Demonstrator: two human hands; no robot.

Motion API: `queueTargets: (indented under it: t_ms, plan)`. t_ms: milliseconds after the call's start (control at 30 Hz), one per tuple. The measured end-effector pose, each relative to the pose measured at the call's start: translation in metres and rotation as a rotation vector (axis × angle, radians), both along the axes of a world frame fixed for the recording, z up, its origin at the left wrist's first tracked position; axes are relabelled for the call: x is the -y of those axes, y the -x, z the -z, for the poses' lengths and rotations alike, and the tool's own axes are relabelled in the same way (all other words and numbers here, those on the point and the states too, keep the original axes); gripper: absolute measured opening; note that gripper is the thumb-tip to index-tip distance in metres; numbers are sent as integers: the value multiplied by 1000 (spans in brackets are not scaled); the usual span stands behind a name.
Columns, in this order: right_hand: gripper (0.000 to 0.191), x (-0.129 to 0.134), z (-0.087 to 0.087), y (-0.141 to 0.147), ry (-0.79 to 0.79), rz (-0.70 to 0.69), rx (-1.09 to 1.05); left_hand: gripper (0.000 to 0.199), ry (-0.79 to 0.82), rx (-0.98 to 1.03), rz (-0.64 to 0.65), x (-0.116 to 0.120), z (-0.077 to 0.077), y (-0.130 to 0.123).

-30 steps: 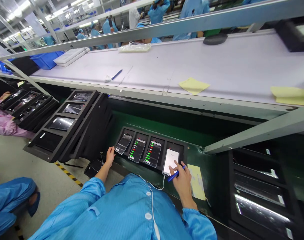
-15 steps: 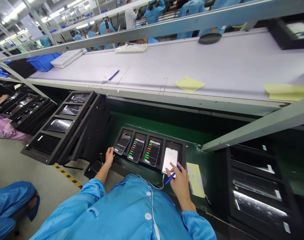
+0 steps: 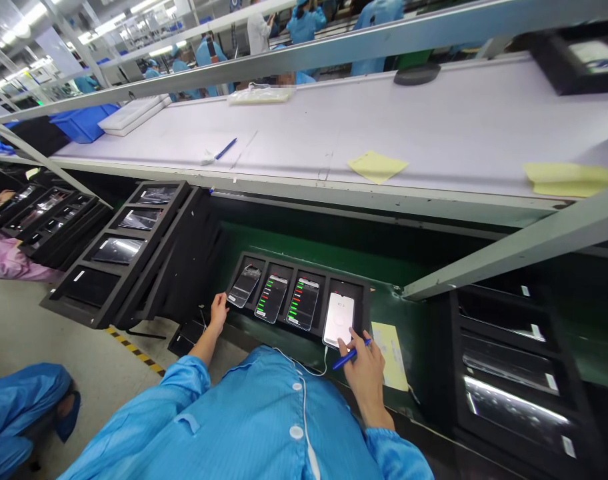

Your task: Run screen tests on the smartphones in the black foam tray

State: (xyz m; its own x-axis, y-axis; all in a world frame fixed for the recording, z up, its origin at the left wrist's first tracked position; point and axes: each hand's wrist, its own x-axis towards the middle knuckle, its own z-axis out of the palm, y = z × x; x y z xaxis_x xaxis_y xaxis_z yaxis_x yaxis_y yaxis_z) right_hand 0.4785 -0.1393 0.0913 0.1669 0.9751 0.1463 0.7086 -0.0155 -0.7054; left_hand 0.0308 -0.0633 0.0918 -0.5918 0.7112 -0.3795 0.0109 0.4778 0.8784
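A black tray (image 3: 283,325) with several compartments lies on the green surface in front of me. In its rightmost compartment is a phone with a white lit screen (image 3: 339,319) and a white cable at its lower end. Two middle phones (image 3: 271,299) (image 3: 303,303) show green and red lines on dark screens. The leftmost phone (image 3: 245,287) is dark and lies tilted. My left hand (image 3: 218,313) is closed at the tray's left edge, beside that phone. My right hand (image 3: 363,363) holds a blue pen (image 3: 351,355), its fingers near the white screen's lower right corner.
A yellow paper (image 3: 390,355) lies right of the tray. Stacked trays of phones stand at left (image 3: 114,260) and right (image 3: 517,373). A slanted metal post (image 3: 514,247) rises at right. A white shelf (image 3: 304,140) runs above. Other people are seated at far left.
My right hand has moved slightly right and down, off the middle of the white screen, with the pen still in it. The small text on that screen looks different. My left hand stays at the tray edge.
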Motion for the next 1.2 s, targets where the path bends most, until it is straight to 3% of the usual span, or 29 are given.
queueTargets:
  t_ms: [200, 467, 667, 867, 1067, 1200]
  plan:
    - [56, 4, -5, 9, -7, -178, -52, 30, -1, 8, 10, 0, -1, 1]
    - [55, 12, -5, -10, -34, -11, -63, 32, -15, 3, 24, 0, -1, 1]
    - [63, 16, 1, -5, -27, -18, 3, 30, -15, 14, 41, 0, -1, 2]
    - [61, 17, -1, 4, -5, -155, 12, 36, -5, 18, 45, -1, -2, 1]
    - [56, 18, 4, -7, -76, -60, -31, 33, -17, 17, 36, -1, -4, 0]
    - [55, 18, 7, -11, -110, -75, -47, 29, -24, 21, 36, 0, -7, -2]
